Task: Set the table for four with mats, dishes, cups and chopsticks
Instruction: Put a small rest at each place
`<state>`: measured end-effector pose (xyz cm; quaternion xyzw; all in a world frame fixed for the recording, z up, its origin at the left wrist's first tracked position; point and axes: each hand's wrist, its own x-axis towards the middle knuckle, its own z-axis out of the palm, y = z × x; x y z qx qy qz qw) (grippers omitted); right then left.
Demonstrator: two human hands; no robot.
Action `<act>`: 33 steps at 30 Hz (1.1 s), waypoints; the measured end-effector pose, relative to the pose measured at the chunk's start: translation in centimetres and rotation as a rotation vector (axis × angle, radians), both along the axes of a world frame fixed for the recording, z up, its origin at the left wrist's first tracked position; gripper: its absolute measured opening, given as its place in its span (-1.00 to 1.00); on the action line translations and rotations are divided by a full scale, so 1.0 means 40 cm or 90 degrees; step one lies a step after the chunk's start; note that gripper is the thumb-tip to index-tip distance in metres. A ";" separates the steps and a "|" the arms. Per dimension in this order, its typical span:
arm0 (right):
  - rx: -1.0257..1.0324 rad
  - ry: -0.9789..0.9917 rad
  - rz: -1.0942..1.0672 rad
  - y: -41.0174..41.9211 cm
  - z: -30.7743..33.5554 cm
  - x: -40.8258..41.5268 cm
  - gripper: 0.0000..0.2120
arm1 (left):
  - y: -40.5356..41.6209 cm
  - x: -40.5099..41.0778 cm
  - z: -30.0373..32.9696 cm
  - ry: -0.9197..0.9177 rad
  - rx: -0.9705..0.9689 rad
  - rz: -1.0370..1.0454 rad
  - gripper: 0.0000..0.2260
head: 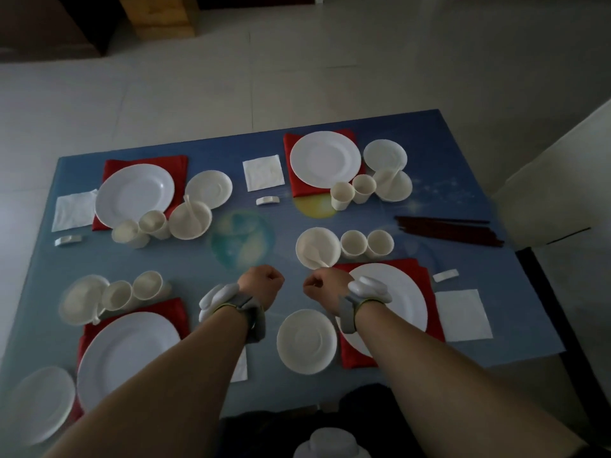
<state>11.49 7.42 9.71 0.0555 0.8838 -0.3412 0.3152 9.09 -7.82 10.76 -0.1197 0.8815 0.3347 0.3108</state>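
Observation:
Four red mats carry large white plates: far left (134, 193), far right (324, 159), near left (127, 357), near right (401, 292). Each place has a bowl with a spoon, two cups and a saucer, such as the bowl (317, 247) and cups (367, 243) by the near right plate. A bundle of dark chopsticks (446, 229) lies at the right edge. My left hand (263, 280) and my right hand (325, 285) hover over the table's middle as empty fists, side by side and apart.
White napkins (463, 315) and small white chopstick rests (445, 275) lie beside the places. The blue table (198, 259) ends near my body; tiled floor lies beyond. A pale chair (562, 173) stands at the right. A wooden box (158, 14) sits far back.

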 end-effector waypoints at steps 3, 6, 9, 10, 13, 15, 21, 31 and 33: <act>-0.006 -0.032 0.004 0.149 -0.018 -0.028 -0.75 | 0.162 -0.016 -0.013 -0.026 0.001 0.020 -0.88; 0.013 -0.044 0.022 0.272 -0.043 -0.042 -0.78 | 0.298 -0.019 0.000 -0.038 0.016 -0.002 -0.87; 0.063 -0.048 0.001 0.405 -0.070 -0.057 -0.71 | 0.439 -0.044 0.002 -0.030 0.007 -0.027 -0.86; 0.076 -0.043 -0.007 0.437 -0.085 -0.057 -0.67 | 0.473 -0.050 0.008 -0.033 0.011 -0.023 -0.88; 0.103 -0.030 -0.039 0.504 -0.101 -0.059 -0.67 | 0.538 -0.070 0.009 -0.021 0.010 -0.024 -0.85; 0.110 -0.037 -0.037 0.532 -0.104 -0.061 -0.73 | 0.564 -0.079 0.014 -0.021 0.006 -0.025 -0.85; 0.068 -0.097 -0.049 0.613 -0.144 -0.097 -0.72 | 0.636 -0.114 0.009 -0.048 -0.020 -0.049 -0.85; 0.069 -0.132 -0.046 0.782 -0.203 -0.142 -0.77 | 0.680 -0.134 -0.030 -0.093 -0.042 -0.052 -0.92; 0.089 -0.142 -0.052 0.836 -0.219 -0.159 -0.76 | 0.681 -0.145 -0.045 -0.096 -0.049 -0.047 -0.88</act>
